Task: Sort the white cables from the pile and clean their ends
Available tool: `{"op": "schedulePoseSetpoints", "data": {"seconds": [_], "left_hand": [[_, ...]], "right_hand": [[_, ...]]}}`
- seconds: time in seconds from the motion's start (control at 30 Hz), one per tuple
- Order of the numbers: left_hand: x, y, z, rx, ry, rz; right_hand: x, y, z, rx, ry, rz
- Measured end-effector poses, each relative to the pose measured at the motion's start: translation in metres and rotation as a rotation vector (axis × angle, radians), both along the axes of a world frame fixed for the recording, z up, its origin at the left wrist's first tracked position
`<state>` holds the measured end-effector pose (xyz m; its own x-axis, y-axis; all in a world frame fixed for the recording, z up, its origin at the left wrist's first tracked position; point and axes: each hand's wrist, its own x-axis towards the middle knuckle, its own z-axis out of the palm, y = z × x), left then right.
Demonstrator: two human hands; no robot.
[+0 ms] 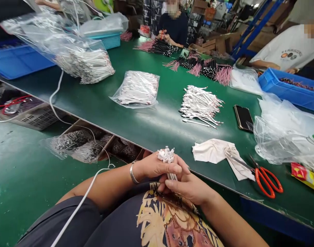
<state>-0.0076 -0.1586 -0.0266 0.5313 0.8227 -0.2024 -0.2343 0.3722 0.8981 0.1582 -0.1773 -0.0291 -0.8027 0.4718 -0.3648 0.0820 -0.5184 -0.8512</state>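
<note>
Close to my body, a small bundle of white connector cables [166, 155] stands with its white plugs pointing up. My left hand [157, 167], a bracelet at its wrist, is closed round the bundle just under the plugs. Lower down, my right hand [186, 187] has its fingers closed about the cable ends, partly hidden behind the thumbs. Beyond my hands lies a loose pile of the same white cables [200, 105] on the green table [169, 127]. To its left is a clear bag packed with white cables [139, 88].
Orange-handled scissors [268, 181] lie by a white cloth [213, 151]; a phone [243, 118] is further back. Plastic bags [282, 127] and a blue bin [290, 89] stand right. A white cord [95, 176] crosses my left arm. Two people sit across the table.
</note>
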Motion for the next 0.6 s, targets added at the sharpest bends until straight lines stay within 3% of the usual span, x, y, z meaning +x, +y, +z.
{"op": "schedulePoseSetpoints", "data": {"seconds": [0.1,0.2,0.23,0.33,0.4,0.47,0.53,0.6], "left_hand": [[-0.022,0.008,0.009,0.318,0.047,0.030],[-0.044,0.012,0.028,0.813,0.429,0.329],[-0.049,0.011,0.034,1.005,0.630,0.309],[-0.050,0.009,0.046,1.391,1.059,-0.039],[-0.047,0.012,0.046,1.495,1.203,-0.219],[-0.052,0.022,0.045,1.524,1.292,-0.303],[-0.068,0.040,0.046,1.511,1.377,-0.270],[-0.096,0.065,0.048,1.451,1.538,-0.096]], "right_hand": [[-0.007,0.005,0.007,0.038,-0.025,-0.092],[-0.007,0.018,0.015,0.217,-0.216,-0.127],[-0.008,0.023,0.018,0.288,-0.298,-0.127],[-0.013,0.033,0.026,0.527,-0.467,-0.033],[-0.019,0.036,0.031,0.655,-0.488,0.033],[-0.021,0.037,0.034,0.714,-0.459,0.011],[-0.017,0.040,0.033,0.704,-0.412,-0.091],[-0.006,0.043,0.029,0.671,-0.398,-0.208]]}}
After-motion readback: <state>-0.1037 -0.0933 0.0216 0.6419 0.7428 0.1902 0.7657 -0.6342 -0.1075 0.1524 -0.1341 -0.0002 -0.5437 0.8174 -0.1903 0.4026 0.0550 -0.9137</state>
